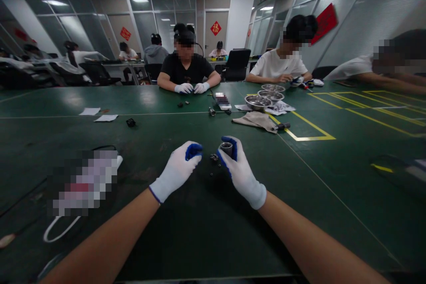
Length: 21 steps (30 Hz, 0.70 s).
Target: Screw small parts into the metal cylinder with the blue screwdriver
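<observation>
My right hand [242,171], in a white glove with blue palm, has thumb and fingers wrapped round a small hollow metal cylinder [226,146], its round open end facing up. To its left, my left hand [181,164], gloved the same way, has its fingers curled in towards the thumb. Whatever lies between those fingertips is hidden or too small to name. On the green table between both hands sits a small cluster of dark, shiny metal pieces [214,158], with a couple of loose ones nearer to me.
Ahead are a grey cloth [256,120], a dark-handled tool [281,127] and metal bowls [258,102]. A blurred-out white-edged object [87,182] lies left, a small black part [131,122] beyond it. Across the green table [186,239] sits a co-worker with gloved hands [192,88]; others sit right.
</observation>
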Available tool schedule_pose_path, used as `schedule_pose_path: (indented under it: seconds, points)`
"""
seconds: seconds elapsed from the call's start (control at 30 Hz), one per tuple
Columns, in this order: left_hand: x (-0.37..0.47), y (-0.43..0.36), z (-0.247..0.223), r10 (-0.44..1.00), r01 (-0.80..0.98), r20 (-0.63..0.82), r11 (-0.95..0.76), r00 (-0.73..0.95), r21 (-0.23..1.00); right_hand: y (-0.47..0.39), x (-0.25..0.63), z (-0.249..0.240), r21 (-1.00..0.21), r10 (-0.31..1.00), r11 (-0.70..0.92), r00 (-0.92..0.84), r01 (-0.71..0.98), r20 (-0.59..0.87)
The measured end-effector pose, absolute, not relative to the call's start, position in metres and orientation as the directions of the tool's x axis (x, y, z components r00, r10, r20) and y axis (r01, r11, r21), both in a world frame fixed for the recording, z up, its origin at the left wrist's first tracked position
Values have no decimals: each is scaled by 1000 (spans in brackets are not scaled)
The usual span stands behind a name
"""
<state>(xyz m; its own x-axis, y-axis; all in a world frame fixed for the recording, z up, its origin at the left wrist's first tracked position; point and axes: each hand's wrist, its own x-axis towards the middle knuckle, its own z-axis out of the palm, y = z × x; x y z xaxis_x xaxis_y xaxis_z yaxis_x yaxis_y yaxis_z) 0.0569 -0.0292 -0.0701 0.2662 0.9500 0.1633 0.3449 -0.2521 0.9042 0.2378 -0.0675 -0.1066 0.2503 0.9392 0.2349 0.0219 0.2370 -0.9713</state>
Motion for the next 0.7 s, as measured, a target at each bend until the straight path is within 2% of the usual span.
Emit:
schedule_pose_path:
  seconds: [0.1,0.2,0.43,0.57,0.7]
  points:
    - [56,-37,-58,939,241,195,-267,285,933,-75,232,-103,-963,945,237,197,131,260]
    - [57,-44,-48,916,188,197,-274,349,943,-82,227,-99,-933,943,311,64,180,327]
    - [52,-52,-36,883,200,183,-292,432,935,-86,228,-95,-871,892,449,-38,200,451]
    - [52,-56,-36,840,289,230,-407,492,866,-85,228,-97,-822,861,501,-55,270,506]
    - [52,-59,-36,768,385,345,-589,539,710,-85,227,-96,-787,856,509,-109,349,505]
